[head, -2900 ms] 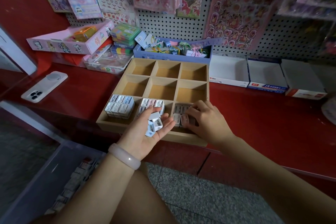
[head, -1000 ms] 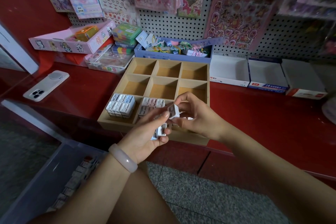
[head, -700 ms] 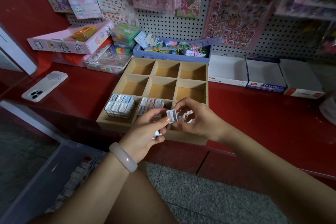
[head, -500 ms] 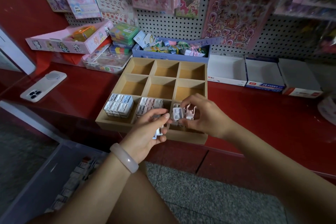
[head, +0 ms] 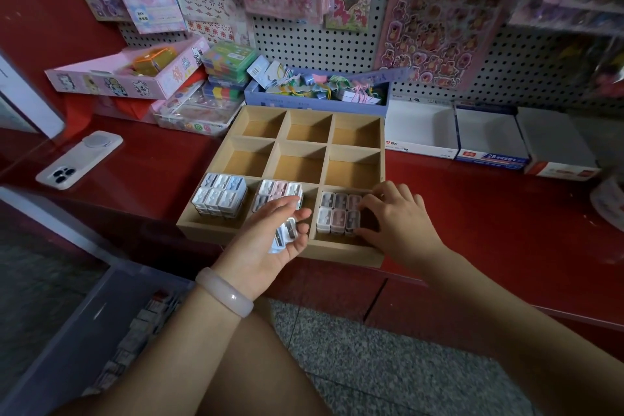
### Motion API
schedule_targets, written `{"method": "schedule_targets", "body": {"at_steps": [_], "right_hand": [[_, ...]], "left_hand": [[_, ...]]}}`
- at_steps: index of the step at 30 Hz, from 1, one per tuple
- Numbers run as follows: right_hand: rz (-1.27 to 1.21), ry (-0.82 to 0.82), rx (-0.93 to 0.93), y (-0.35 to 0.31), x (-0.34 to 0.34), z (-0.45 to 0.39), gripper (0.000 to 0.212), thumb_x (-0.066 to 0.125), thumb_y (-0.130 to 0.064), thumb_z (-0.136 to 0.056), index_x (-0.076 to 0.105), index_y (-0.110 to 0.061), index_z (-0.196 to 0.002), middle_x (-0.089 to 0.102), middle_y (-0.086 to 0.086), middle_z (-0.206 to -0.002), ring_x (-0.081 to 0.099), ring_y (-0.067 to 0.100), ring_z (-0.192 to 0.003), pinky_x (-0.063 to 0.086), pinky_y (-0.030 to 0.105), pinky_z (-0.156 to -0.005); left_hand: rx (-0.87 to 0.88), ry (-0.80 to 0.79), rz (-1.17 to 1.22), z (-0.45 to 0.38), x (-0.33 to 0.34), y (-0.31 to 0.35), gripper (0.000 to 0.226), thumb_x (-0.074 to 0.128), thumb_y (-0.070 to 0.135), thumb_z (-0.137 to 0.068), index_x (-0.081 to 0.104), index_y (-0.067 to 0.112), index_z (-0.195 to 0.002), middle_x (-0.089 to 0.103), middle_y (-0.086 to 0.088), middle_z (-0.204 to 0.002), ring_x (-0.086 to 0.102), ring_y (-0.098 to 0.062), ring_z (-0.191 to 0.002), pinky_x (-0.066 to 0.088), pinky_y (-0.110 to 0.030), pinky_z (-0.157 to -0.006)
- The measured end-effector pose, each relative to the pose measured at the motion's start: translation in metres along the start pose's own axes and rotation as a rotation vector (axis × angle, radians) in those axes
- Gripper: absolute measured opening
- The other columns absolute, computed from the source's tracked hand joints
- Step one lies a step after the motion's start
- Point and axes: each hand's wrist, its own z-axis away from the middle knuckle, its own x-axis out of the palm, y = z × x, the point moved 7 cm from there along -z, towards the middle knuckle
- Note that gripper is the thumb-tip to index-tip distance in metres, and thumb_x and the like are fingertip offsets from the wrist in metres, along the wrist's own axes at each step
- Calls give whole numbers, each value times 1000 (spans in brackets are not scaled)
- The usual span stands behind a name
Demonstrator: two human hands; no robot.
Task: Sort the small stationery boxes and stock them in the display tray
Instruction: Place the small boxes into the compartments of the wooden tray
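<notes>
A wooden display tray (head: 351, 255) with nine compartments lies on the red counter. Its near row holds small boxes: bluish ones (head: 219, 197) at the left, pink and white ones (head: 278, 189) in the middle, greyish-pink ones (head: 339, 211) at the right. My left hand (head: 270, 241), palm up at the tray's front edge, cradles a few small boxes (head: 285, 233) in its curled fingers. My right hand (head: 395, 221) reaches into the near right compartment, its fingertips at the right side of the boxes there. Whether it pinches a box is hidden.
A white phone (head: 79, 159) lies on the counter at the left. A grey bin (head: 77, 331) with more small boxes stands on the floor at the lower left. Three white cartons (head: 489, 138) and a blue box (head: 314, 100) of goods line the pegboard wall.
My right hand took a box from my left hand, then went down into the near right compartment. The boxes there now show as a neat block.
</notes>
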Motion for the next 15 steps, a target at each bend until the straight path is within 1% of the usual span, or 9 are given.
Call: {"method": "schedule_targets", "body": {"at_steps": [2,4,7,9,11,15], "right_hand": [[36,24,-14,-3,-1,0,49,62,-42,-85,53,-19,-126,44,7,-130,40,29,-117,34,41,-94],[65,31,-25,-6,-2,0,49,64,-40,-84,54,-15,-125,47,10,-129,43,31,-115,35,43,-92],[86,1,-37,-10,-2,-2,53,59,-43,-86,49,-16,-130,44,9,-131,40,30,-118,34,41,-94],[81,-15,-33,-11,-2,-3,55,57,-45,-87,47,-17,-133,42,8,-132,39,30,-119,33,40,-95],[86,-35,-28,-11,-1,-3,57,55,-47,-87,44,-18,-135,41,7,-134,38,28,-120,32,39,-96],[61,-35,-14,-9,-5,0,58,55,-51,-86,45,-20,-134,40,4,-132,37,25,-120,31,38,-96]], "left_hand": [[-22,-23,65,0,0,0,12,56,9,-91,61,6,-101,65,-13,-85,63,-17,-63,53,-24,-51],[-58,-61,141,0,2,-2,18,56,10,-91,60,4,-107,66,-13,-87,68,-19,-70,56,-27,-57],[-124,-106,266,1,5,-7,26,54,9,-92,55,3,-117,67,-16,-91,71,-25,-80,59,-36,-65],[-137,-118,283,0,6,-10,31,54,7,-91,54,4,-122,68,-18,-93,71,-28,-84,59,-44,-71],[-140,-115,285,0,6,-12,33,54,6,-88,55,1,-121,70,-20,-95,70,-31,-90,57,-49,-76],[-133,-102,305,-1,3,-12,36,60,5,-75,59,-2,-110,70,-22,-96,70,-33,-89,56,-48,-77]]}}
